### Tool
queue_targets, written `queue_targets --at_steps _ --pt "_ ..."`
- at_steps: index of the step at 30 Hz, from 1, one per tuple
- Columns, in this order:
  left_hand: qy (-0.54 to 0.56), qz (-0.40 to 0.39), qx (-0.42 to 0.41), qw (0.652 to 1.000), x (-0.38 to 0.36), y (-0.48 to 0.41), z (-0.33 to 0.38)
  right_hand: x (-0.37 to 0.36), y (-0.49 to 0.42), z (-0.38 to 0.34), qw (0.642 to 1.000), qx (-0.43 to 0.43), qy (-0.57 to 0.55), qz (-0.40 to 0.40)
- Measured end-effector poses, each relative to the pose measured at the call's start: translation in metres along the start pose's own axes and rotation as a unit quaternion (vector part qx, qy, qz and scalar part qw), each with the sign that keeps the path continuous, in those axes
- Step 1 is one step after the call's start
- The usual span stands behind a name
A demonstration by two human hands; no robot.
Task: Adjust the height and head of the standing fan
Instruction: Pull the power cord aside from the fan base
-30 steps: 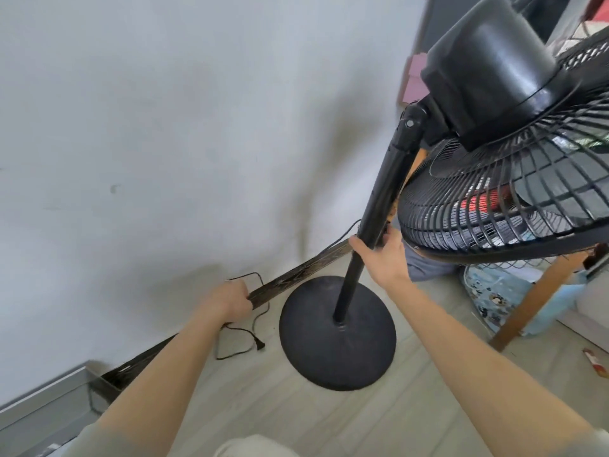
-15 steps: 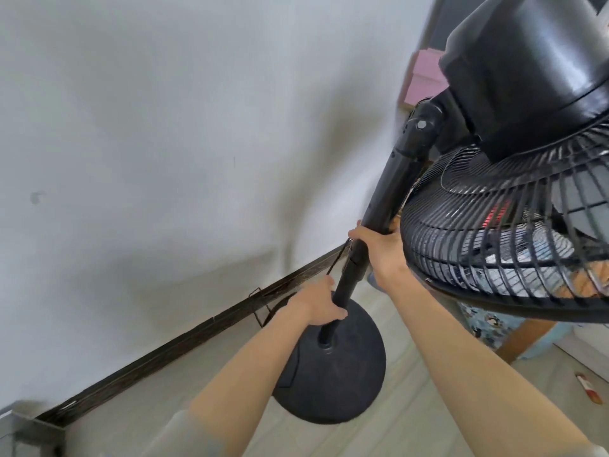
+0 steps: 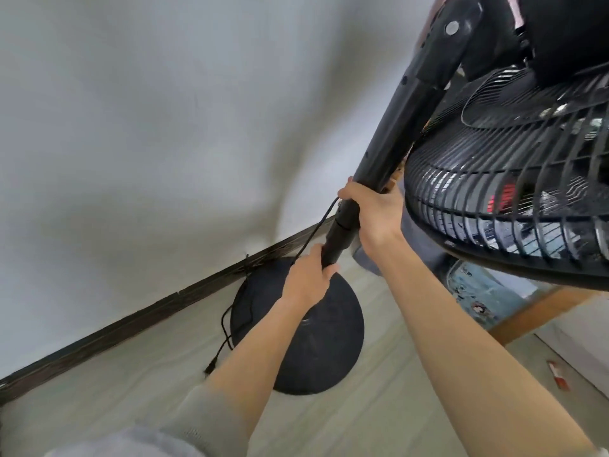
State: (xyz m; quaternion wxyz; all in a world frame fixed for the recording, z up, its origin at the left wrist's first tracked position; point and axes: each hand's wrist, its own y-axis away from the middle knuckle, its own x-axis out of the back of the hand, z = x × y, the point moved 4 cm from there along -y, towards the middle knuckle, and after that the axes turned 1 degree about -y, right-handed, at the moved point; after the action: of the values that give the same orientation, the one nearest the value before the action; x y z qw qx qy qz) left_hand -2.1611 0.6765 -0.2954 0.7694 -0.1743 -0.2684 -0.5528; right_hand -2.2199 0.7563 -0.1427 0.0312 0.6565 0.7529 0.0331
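A black standing fan fills the right of the view. Its pole (image 3: 392,133) slants up from a round black base (image 3: 333,351) on the floor to the caged fan head (image 3: 514,192) at the upper right. My right hand (image 3: 375,216) grips the pole where the thick upper tube meets the narrower collar. Just below, my left hand (image 3: 309,278) wraps around the lower part of the pole. The pole's foot is hidden behind my left hand.
A grey wall (image 3: 164,127) with a dark skirting board (image 3: 131,321) runs close behind the fan. The black power cord (image 3: 230,321) trails off the base to a plug on the pale floor. A wooden leg (image 3: 540,311) and a patterned bag (image 3: 478,291) stand under the fan head.
My left hand has come from the wall side onto the lower pole and settled its grip there. My right hand stays on the pole. The view has moved closer to the fan.
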Motion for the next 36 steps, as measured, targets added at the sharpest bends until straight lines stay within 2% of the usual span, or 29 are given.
queue_targets --at_steps 2,5,7,10,14,15,17,21,30,36 --pt "-0.055 0.018 -0.026 0.998 0.006 0.004 -0.007 0.002 -0.002 0.002 1.000 0.005 0.003 -0.009" --pt "-0.147 0.090 -0.083 0.982 0.021 0.027 -0.031 0.005 0.001 0.007 1.000 0.028 -0.008 -0.004" --pt "-0.174 0.109 -0.086 0.975 0.026 0.041 -0.049 0.008 0.003 0.010 0.999 0.031 -0.020 0.007" --pt "-0.151 0.117 -0.055 0.980 0.029 0.042 -0.052 0.007 0.008 0.008 0.999 0.035 -0.029 -0.021" --pt "-0.014 -0.020 -0.025 0.999 0.015 0.020 -0.010 0.004 0.019 0.000 0.997 0.053 -0.009 -0.062" --pt "0.035 -0.040 -0.014 0.998 0.013 0.012 0.001 0.006 0.021 -0.003 0.997 0.054 -0.004 -0.060" --pt "0.090 -0.027 0.002 0.996 0.013 -0.001 0.008 0.007 0.025 -0.005 0.997 0.047 0.000 -0.056" --pt "0.089 -0.002 -0.026 0.996 0.011 -0.004 0.012 0.014 0.024 -0.011 0.997 0.039 0.004 -0.062" --pt "0.061 0.021 -0.007 0.998 0.015 0.000 0.009 0.014 0.011 -0.012 0.990 0.012 0.022 -0.140" --pt "0.063 -0.010 0.005 0.998 0.018 0.000 0.012 0.007 0.012 -0.010 0.994 0.056 0.044 -0.078"
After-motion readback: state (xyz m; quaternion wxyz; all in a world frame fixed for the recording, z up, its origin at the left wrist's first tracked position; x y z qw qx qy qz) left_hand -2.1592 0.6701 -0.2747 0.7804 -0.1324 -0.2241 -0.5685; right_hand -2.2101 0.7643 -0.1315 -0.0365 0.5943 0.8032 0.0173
